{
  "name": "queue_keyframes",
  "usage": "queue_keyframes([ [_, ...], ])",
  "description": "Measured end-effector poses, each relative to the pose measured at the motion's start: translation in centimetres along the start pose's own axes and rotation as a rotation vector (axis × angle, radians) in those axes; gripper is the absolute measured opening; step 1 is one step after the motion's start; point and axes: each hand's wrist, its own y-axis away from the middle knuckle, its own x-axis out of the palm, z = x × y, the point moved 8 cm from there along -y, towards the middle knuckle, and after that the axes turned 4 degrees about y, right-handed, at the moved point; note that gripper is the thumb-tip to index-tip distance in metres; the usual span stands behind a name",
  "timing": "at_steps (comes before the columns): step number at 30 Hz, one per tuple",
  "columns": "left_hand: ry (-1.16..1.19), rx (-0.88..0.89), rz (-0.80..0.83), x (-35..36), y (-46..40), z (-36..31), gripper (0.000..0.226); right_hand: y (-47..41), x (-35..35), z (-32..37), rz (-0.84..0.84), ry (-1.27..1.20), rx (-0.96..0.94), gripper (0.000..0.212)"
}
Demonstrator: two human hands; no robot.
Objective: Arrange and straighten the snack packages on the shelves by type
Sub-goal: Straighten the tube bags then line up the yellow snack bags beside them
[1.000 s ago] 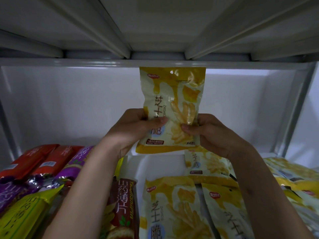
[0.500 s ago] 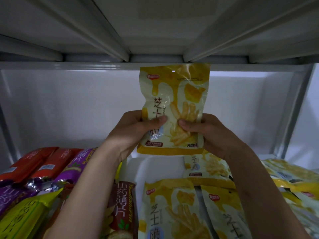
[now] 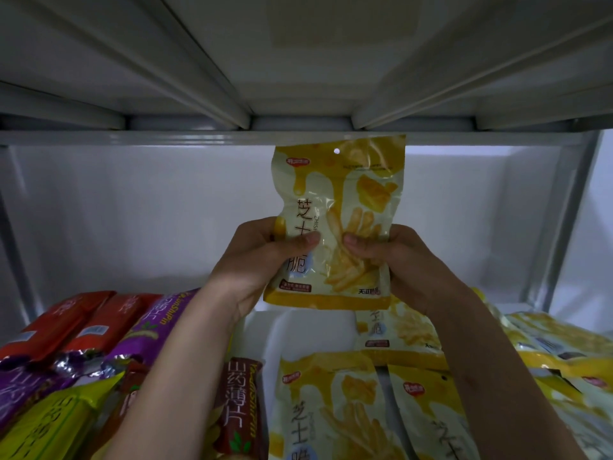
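A yellow and cream cheese-stick snack bag [image 3: 341, 197] is held upright in the air in front of the white back wall. My left hand [image 3: 262, 257] grips its lower left side, thumb across the front. My right hand [image 3: 394, 257] grips the lower right side the same way. Below it, several matching yellow bags [image 3: 325, 410] lie flat on the shelf, one further back [image 3: 394, 330] and a heap at the right [image 3: 544, 346].
Long red packs [image 3: 76, 323], a purple pack [image 3: 156, 320], a yellow-green pack [image 3: 49, 423] and a brown pack [image 3: 238, 406] lie at the left. The upper shelf's underside [image 3: 298, 61] hangs close above. A bare white strip of shelf [image 3: 298, 330] shows behind the front bags.
Both hands have kept hold of the bag. It now sits a little lower and nearer, and its top has tilted slightly to the right.
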Motion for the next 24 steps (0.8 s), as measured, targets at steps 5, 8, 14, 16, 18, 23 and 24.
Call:
queue_keyframes([
  [5,-0.020,0.014,0.050,0.3,0.3,-0.3,0.042,0.0,-0.2,0.1,-0.011,-0.042,0.002,0.044],
  [8,-0.031,0.008,0.076,0.5,0.4,-0.5,0.043,-0.1,-0.4,0.6,-0.054,-0.052,-0.046,0.044],
  [14,0.083,0.040,0.057,0.8,0.4,-1.2,0.034,0.1,-0.4,1.0,-0.072,0.000,-0.074,0.041],
  [16,0.070,0.049,0.031,0.5,0.4,-1.2,0.034,0.2,-0.1,1.0,-0.048,-0.004,-0.060,0.045],
  [18,0.081,0.051,0.014,0.2,0.5,-1.2,0.035,0.2,0.3,1.1,-0.016,-0.022,-0.055,0.048],
  [23,0.063,0.062,-0.004,0.2,0.6,-1.5,0.043,0.1,0.2,1.5,-0.037,-0.116,-0.117,0.043],
  [24,0.061,0.060,-0.001,0.4,0.7,-1.5,0.045,0.0,0.0,1.5,-0.056,-0.122,-0.124,0.042],
])
